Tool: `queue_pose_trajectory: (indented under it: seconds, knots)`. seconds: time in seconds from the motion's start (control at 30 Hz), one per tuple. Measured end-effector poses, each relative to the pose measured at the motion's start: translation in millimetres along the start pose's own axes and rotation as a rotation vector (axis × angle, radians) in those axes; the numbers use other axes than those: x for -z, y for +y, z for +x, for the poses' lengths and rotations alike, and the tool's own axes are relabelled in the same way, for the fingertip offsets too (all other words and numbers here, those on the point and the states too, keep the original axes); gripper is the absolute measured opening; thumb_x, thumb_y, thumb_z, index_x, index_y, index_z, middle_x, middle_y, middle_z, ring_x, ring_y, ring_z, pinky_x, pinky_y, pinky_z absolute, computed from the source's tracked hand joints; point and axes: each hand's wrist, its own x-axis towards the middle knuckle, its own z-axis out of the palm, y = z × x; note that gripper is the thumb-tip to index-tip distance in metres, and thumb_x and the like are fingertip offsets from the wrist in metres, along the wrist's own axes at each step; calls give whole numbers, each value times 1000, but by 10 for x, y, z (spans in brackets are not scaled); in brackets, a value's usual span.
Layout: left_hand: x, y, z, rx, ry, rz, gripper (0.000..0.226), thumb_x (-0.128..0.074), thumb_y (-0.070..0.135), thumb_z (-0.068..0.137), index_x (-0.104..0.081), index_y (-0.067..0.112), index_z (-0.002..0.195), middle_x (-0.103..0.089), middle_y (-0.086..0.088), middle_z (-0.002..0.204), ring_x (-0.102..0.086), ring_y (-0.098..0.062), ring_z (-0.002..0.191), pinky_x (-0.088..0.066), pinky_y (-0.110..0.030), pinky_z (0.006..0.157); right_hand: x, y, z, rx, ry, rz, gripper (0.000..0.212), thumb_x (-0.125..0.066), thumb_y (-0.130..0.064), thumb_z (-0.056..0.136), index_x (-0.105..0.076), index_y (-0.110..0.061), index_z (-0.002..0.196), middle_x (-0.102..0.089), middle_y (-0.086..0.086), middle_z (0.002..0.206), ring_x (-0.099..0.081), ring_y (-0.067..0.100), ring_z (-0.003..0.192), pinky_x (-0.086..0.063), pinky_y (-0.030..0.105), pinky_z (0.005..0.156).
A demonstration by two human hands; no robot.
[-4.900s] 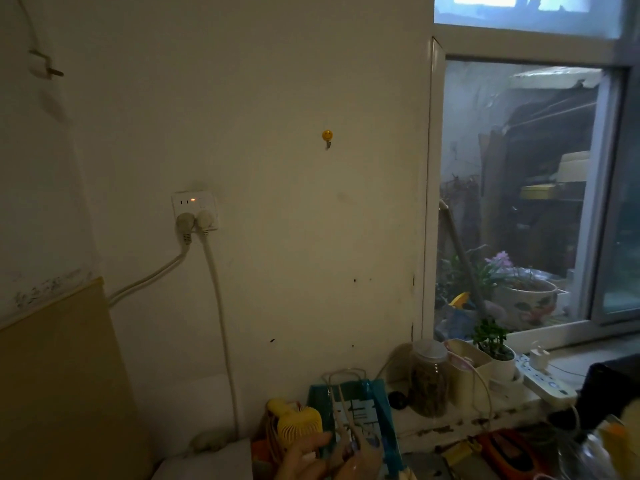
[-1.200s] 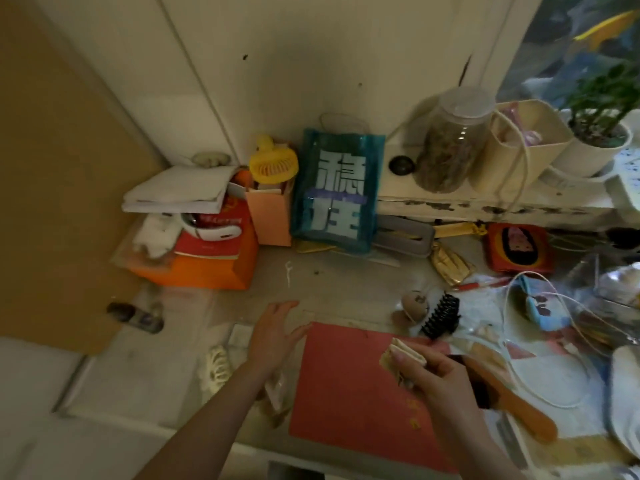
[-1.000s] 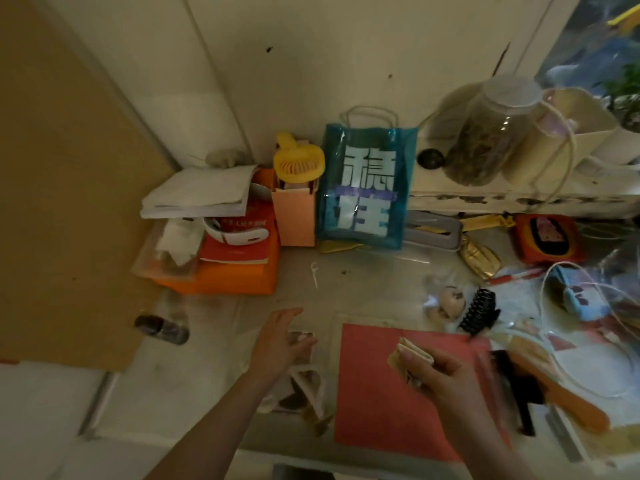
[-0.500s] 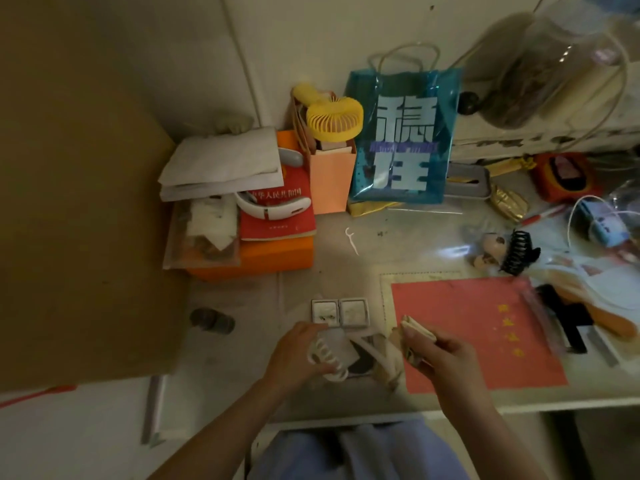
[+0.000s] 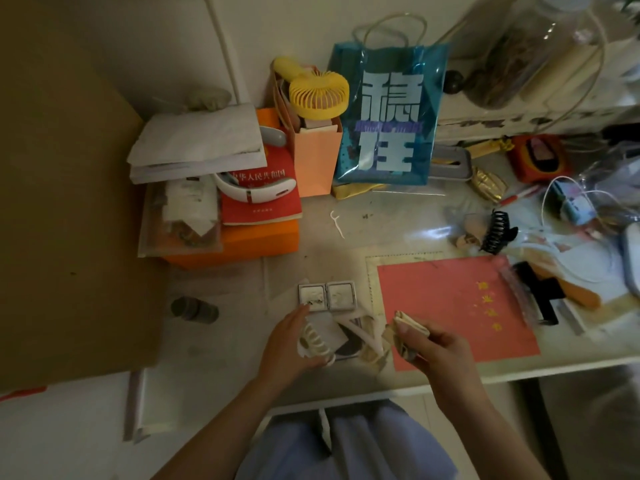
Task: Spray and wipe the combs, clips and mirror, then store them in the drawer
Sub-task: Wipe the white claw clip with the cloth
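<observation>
Both hands work near the front edge of the desk. My left hand curls around a white claw clip, fingers closed on its back with the teeth pointing up and right. My right hand pinches a folded cloth between thumb and fingers, close beside the clip but not touching it.

I judge the clip light, stiff plastic and probably slick once sprayed, so it is best held across the hinge, away from the teeth, which could snag the cloth. The cloth is soft and will fold into the gaps.

A small hinged mirror lies open just beyond my left fingertips; it looks fragile, so I would lift it by its frame. A black clip sits farther right, and a brush lies past the red sheet.

Room is tight. The desk edge runs just under my wrists, so a dropped clip could fall into my lap. Boxes crowd the left rear, cables the right. The red sheet is the clearest open patch. I see no drawer or spray bottle.
</observation>
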Motion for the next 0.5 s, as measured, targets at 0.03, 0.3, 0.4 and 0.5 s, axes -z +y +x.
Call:
queue_pose_trajectory:
  seconds: [0.03, 0.3, 0.4, 0.5]
  knots:
    - [6, -1, 2, 4, 26, -15, 105, -86, 42, 56, -31, 25, 143, -40, 4, 143, -40, -13, 129, -34, -28, 108, 4, -2, -9, 3, -1, 1, 6, -67, -6, 77, -73, -6, 75, -50, 11, 61, -45, 22, 62, -42, 33, 61]
    - [-40, -166, -84, 144, 158, -44, 77, -85, 27, 64, -49, 14, 131, -52, -4, 125, -51, -20, 115, -40, -24, 92, 60, 6, -24, 1, -15, -32, 14, -67, -10, 75, -71, -2, 86, -58, 10, 63, -54, 23, 62, -48, 32, 65]
    - [-18, -150, -76, 165, 133, -81, 79, -85, 20, 64, -48, 12, 133, -55, -2, 122, -51, -14, 109, -36, -20, 88, 50, -9, -37, -13, -10, -44, 23, -69, -18, 69, -71, 0, 84, -52, 18, 74, -47, 27, 71, -40, 42, 73]
    - [-6, -107, -70, 202, 135, -128, 70, -85, 12, 63, -53, 8, 126, -60, 4, 107, -55, -10, 97, -40, -20, 81, 50, -6, -54, -17, -24, -52, 21, -70, -19, 69, -72, -3, 83, -55, 19, 73, -50, 27, 71, -41, 41, 72]
